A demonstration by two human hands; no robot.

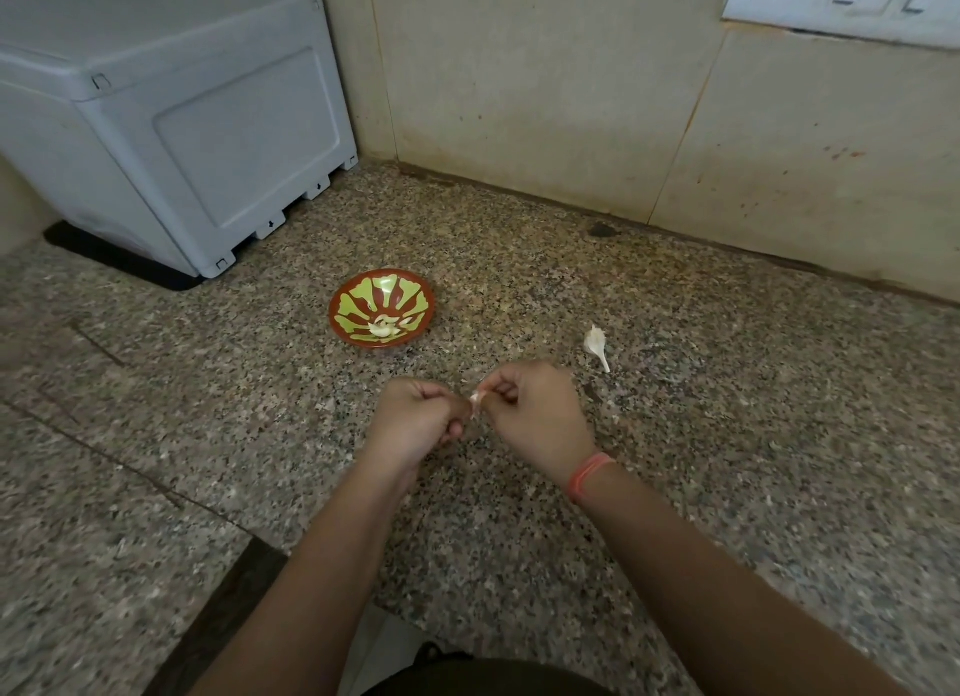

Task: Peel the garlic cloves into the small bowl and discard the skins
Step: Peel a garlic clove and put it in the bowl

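Fingers curled, left hand and right hand both pinch one garlic clove.

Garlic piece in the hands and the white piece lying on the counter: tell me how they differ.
The garlic piece is pinched between the left hand and right hand; the white piece lies free on the counter, right of them, untouched. The garlic piece is mostly hidden by the hands; the white piece shows whole, with a thin tail. Both are whitish and outside the bowl.
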